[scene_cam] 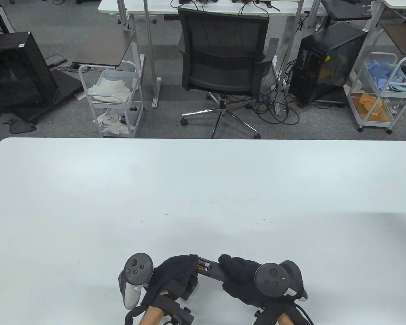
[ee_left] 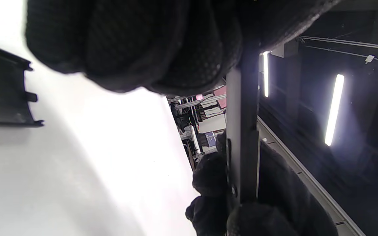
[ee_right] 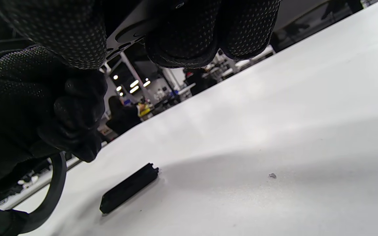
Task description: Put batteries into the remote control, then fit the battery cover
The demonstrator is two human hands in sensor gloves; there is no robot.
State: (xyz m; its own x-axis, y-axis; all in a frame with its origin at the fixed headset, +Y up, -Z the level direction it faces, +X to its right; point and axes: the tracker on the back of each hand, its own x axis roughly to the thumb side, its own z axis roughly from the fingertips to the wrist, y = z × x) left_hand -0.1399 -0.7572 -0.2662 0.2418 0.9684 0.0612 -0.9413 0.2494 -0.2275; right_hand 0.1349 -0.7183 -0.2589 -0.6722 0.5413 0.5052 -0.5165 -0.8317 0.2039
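Note:
The dark remote control (scene_cam: 213, 271) is held just above the table near the front edge, gripped at its two ends by both hands. My left hand (scene_cam: 184, 269) grips its left end and my right hand (scene_cam: 229, 267) its right end. The battery bay faces up with two batteries (scene_cam: 204, 265) lying in it. The black battery cover (ee_right: 128, 187) lies loose on the table beneath the hands; it also shows in the left wrist view (ee_left: 5, 91) and by my left palm in the table view (scene_cam: 190, 289). The remote's button side (ee_right: 133, 28) faces down.
The white table (scene_cam: 203, 189) stretches wide beyond the hands. A black office chair (scene_cam: 225, 64) and two white carts (scene_cam: 113, 98) stand on the floor behind the far edge.

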